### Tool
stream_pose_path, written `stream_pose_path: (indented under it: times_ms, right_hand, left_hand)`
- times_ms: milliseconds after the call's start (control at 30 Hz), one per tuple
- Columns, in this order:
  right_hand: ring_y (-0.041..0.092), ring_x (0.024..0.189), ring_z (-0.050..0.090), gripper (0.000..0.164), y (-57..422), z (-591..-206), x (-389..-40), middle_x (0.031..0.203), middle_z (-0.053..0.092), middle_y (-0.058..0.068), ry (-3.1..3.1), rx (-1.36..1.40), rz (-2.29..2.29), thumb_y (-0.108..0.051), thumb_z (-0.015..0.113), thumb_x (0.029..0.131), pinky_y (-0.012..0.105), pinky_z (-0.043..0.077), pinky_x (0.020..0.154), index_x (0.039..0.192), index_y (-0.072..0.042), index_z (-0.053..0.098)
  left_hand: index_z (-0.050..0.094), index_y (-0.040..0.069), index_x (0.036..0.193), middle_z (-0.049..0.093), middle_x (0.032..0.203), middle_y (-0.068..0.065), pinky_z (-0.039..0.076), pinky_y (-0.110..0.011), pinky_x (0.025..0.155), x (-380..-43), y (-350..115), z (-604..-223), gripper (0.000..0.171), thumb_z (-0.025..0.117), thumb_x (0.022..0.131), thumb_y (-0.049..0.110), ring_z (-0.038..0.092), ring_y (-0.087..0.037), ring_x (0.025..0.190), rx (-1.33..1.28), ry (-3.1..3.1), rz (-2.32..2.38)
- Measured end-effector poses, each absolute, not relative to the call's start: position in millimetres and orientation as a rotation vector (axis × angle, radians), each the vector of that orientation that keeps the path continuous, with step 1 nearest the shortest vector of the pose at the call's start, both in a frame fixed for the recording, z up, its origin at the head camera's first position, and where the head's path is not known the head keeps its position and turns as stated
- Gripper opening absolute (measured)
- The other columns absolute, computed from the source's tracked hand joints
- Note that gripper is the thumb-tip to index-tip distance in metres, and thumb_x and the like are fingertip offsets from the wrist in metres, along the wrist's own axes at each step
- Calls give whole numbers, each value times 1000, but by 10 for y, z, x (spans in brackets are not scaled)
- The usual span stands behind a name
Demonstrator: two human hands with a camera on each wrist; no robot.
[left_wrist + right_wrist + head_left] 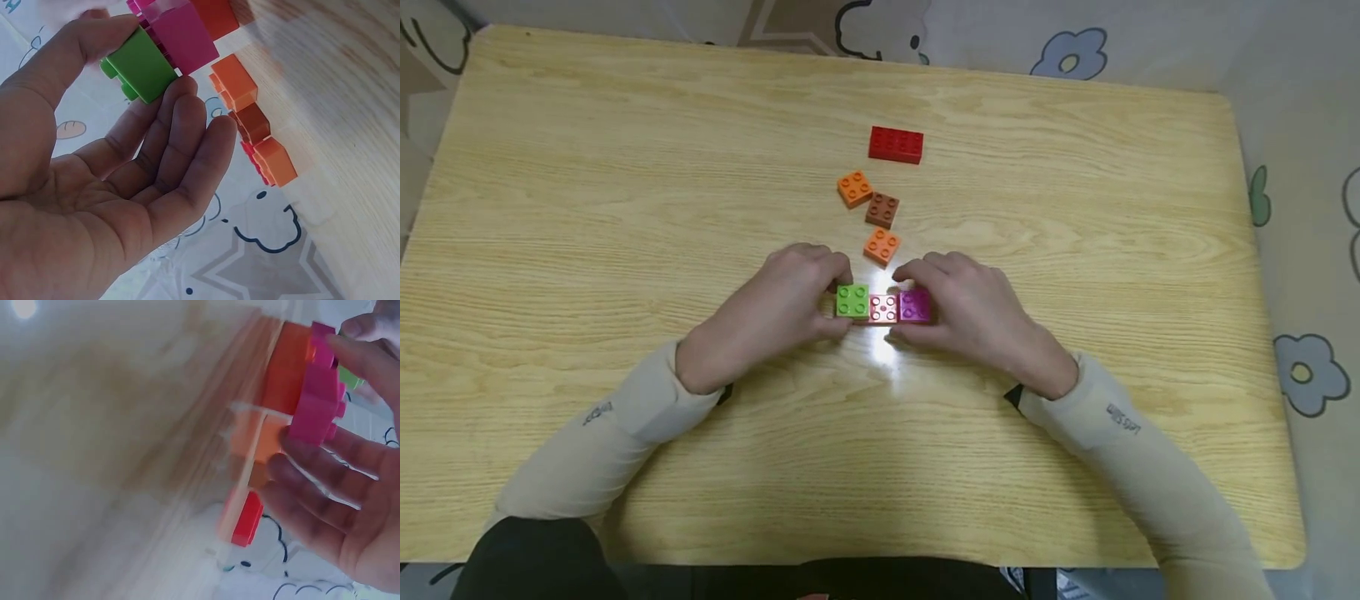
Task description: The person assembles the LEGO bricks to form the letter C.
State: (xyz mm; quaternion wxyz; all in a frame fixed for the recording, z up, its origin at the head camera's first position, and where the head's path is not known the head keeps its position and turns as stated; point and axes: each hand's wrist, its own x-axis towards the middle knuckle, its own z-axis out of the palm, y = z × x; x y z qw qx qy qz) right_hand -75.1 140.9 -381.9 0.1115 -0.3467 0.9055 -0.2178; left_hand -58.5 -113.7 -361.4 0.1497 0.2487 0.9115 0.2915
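- Left hand [87, 200], closest to its wrist camera, pinches the lime-green four-stud brick [853, 301]
- Right hand [966, 304] curls round the magenta brick [914, 306]
- Pink brick [883, 309] is between these two, above the wood-grain table [625, 167]

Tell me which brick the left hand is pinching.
The green brick, held between thumb and fingers of the left hand. It alone is green; the purple brick is in the right hand, and the brown brick lies untouched.
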Motion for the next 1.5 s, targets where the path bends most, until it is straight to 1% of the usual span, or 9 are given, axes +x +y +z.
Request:
stream_pose_path:
  times_ms: [67, 167, 467, 700, 1167, 1333, 1500]
  right_hand:
    - [26, 97, 65, 60, 1360, -3806, -737, 109, 74, 6, 2674, -1059, -738, -44, 93, 86, 43, 56, 75, 128, -7, 73]
    - [27, 102, 65, 55, 1265, -3794, -725, 111, 75, 6, 2674, -1142, -832, -43, 92, 88, 44, 56, 82, 126, -7, 74]
    - [28, 100, 71, 37, 1114, -3843, -735, 106, 76, 7, 2660, -1222, -873, -29, 91, 91, 44, 58, 85, 114, -3, 76]
    - [27, 96, 70, 31, 1099, -3840, -755, 106, 77, 7, 2650, -1239, -882, -25, 90, 92, 42, 57, 81, 111, -4, 78]
    - [27, 97, 70, 31, 1084, -3847, -758, 105, 77, 6, 2649, -1248, -819, -26, 90, 92, 43, 57, 83, 110, -4, 79]
    - [28, 97, 70, 30, 1067, -3827, -752, 103, 77, 7, 2637, -1263, -815, -27, 91, 92, 43, 57, 84, 108, -3, 79]
    - [27, 94, 68, 28, 1049, -3804, -756, 100, 76, 6, 2632, -1243, -789, -26, 90, 92, 41, 56, 78, 105, -3, 79]
  left_hand:
    - [72, -1, 102, 71, 93, -9, 54, -44, 85, -587, -1137, -3610, 28, 92, 86, 10, 64, -29, 89, 707, 2617, 836]
    - [72, -2, 102, 71, 92, -9, 53, -44, 84, -590, -1140, -3606, 27, 92, 86, 9, 63, -28, 88, 707, 2619, 834]
    - [71, -1, 101, 71, 93, -9, 53, -45, 89, -608, -1128, -3613, 25, 89, 85, 4, 65, -28, 91, 741, 2624, 828]
    - [74, -1, 101, 72, 94, -9, 53, -44, 87, -606, -1152, -3640, 23, 91, 87, 6, 63, -28, 91, 706, 2611, 892]
    - [75, 0, 101, 75, 99, -9, 52, -48, 97, -617, -1175, -3697, 25, 93, 85, 6, 66, -29, 97, 725, 2611, 958]
    - [75, 1, 100, 74, 98, -8, 52, -47, 95, -615, -1177, -3707, 24, 93, 85, 6, 66, -29, 96, 726, 2610, 954]
    - [75, 1, 100, 74, 97, -7, 51, -47, 94, -617, -1177, -3706, 24, 94, 85, 6, 65, -28, 95, 735, 2602, 943]
